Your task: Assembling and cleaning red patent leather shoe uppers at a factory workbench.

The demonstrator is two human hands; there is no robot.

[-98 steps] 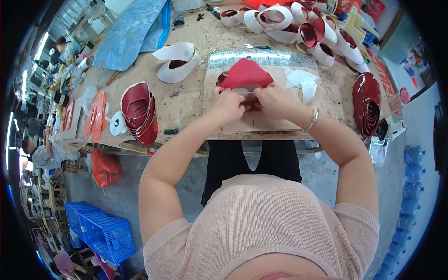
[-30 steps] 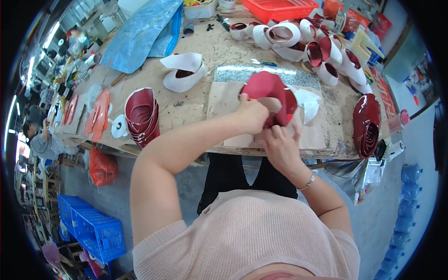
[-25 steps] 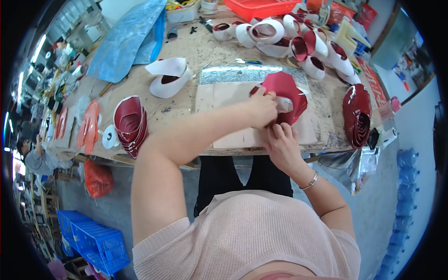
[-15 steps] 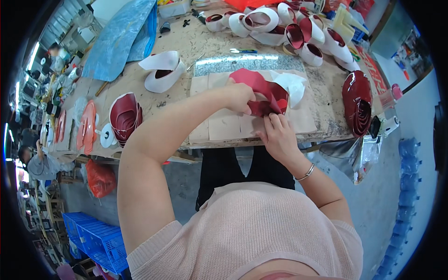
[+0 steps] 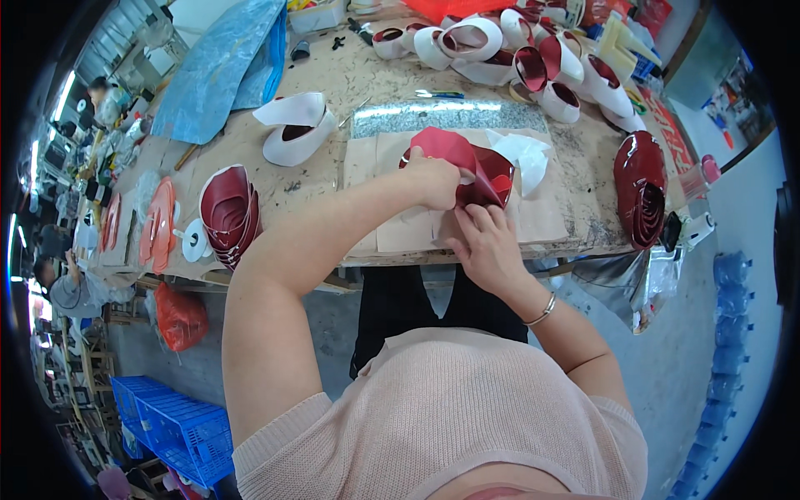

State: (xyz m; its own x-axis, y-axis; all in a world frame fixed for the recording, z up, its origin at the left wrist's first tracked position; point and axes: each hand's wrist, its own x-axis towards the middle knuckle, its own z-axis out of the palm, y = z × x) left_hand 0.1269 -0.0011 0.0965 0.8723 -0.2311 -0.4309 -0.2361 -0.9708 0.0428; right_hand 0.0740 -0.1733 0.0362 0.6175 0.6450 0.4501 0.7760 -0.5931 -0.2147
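Observation:
A dark red leather shoe piece [image 5: 467,167], bent into a curved shell, stands on a brown paper sheet [image 5: 392,225] on the workbench. My left hand [image 5: 435,177] grips its near left edge from above. My right hand [image 5: 486,242] holds the lower edge from below, fingers pointing up under the fold. A crumpled white lining piece [image 5: 523,156] lies just right of the red piece.
A stack of red shoe pieces [image 5: 227,212] lies at the left, another red stack [image 5: 639,196] at the right. White-and-red curved pieces [image 5: 293,127] and several more [image 5: 533,50] crowd the back. A blue plastic sheet [image 5: 225,71] covers the far left. Blue crates [image 5: 171,421] stand on the floor.
The flat red piece has been lifted and folded into a curved shell. My left hand moved over to its left edge; my right hand dropped below it.

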